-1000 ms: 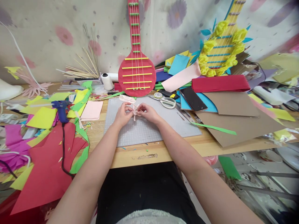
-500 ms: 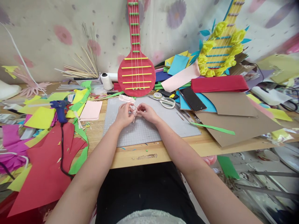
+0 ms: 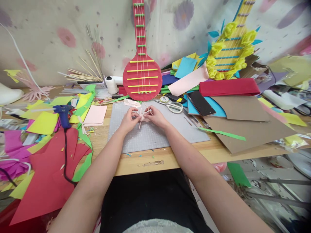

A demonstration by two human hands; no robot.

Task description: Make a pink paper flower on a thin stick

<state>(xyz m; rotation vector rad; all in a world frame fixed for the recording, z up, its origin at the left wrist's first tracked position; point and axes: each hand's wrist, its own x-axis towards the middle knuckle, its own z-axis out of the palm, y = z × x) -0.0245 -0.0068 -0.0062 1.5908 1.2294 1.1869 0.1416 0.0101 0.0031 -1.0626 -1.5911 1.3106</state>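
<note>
Over the grey cutting mat, both hands meet around a small pale pink paper piece with narrow strips sticking out. My left hand pinches its left side between thumb and fingers. With closed fingers my right hand grips its right side and a thin pale stick, which points up and to the left. The fingers hide part of the paper. Just beyond them lies a loose pale pink scrap, and a stack of pale pink paper squares sits left of the mat.
A red paper lute leans on the wall behind the mat. Scissors and a phone lie to the right, near brown cardboard. At left, a blue glue gun rests among coloured paper.
My fingers have shifted on the pink paper, and its strips now spread more visibly. The thin stick in my right hand has swung to stand out above the fingers.
</note>
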